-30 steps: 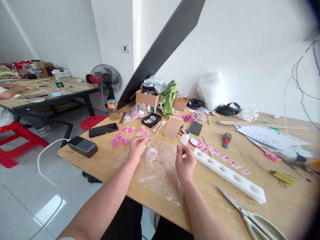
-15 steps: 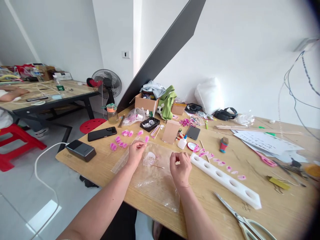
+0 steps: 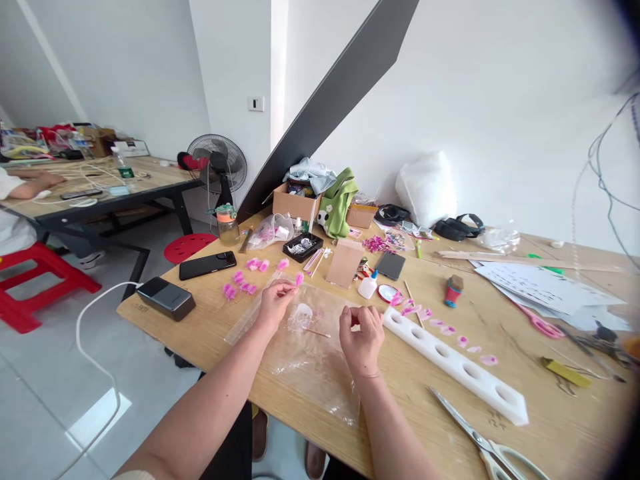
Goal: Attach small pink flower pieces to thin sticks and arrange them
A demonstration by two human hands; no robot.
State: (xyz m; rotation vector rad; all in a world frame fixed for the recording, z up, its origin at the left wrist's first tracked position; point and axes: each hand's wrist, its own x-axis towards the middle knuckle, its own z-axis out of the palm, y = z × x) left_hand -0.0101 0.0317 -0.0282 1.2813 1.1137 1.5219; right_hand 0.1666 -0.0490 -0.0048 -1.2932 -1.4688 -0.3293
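My left hand (image 3: 275,305) hovers over the far left edge of a clear plastic bag (image 3: 310,347) lying flat on the wooden table (image 3: 430,393). Its fingers are pinched on a small pink piece (image 3: 299,279). My right hand (image 3: 361,339) rests on the bag's right side with its fingers curled together on something small that I cannot make out. A thin wooden stick (image 3: 316,331) and a white blob lie on the bag between the hands. Several pink pieces (image 3: 243,281) are scattered just beyond the left hand.
A white foam strip with round holes (image 3: 455,357) lies right of my right hand, scissors (image 3: 493,443) nearer the edge. A black phone (image 3: 207,265), a power bank (image 3: 165,298), a glue bottle (image 3: 369,285) and boxes crowd the far side. Another person's arm (image 3: 30,185) rests on the far-left table.
My right hand has slid a little left and nearer along the bag. My left hand stays at the bag's far edge, still pinched.
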